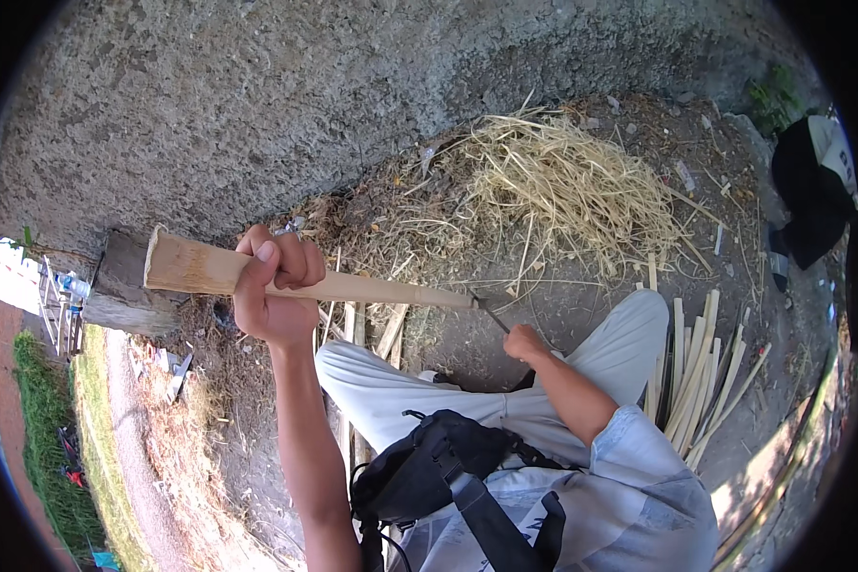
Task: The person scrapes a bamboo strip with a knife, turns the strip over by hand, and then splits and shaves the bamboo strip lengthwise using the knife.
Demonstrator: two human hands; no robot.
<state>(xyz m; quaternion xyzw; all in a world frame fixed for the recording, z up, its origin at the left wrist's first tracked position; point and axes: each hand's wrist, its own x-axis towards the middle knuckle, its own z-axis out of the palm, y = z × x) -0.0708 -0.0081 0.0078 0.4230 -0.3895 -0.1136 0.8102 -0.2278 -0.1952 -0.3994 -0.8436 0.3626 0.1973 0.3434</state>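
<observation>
My left hand point(275, 303) is closed around a long split piece of bamboo point(381, 289), its thumb lying across the top. The piece is wide and rough at the left end and appears narrower toward the right. My right hand point(524, 344) grips a knife point(494, 317), whose handle is hidden in the fist. Its thin dark blade meets the bamboo's right end; how deep it sits there I cannot tell. Both hands are above my crossed legs in pale trousers point(381, 386).
A heap of pale shavings point(582, 186) lies ahead beside a rough concrete wall point(286, 105). Several split bamboo strips point(701, 372) rest by my right knee. More strips point(355, 329) lie near my left knee. A black bag point(429, 467) sits on my lap. A cap point(815, 181) is at far right.
</observation>
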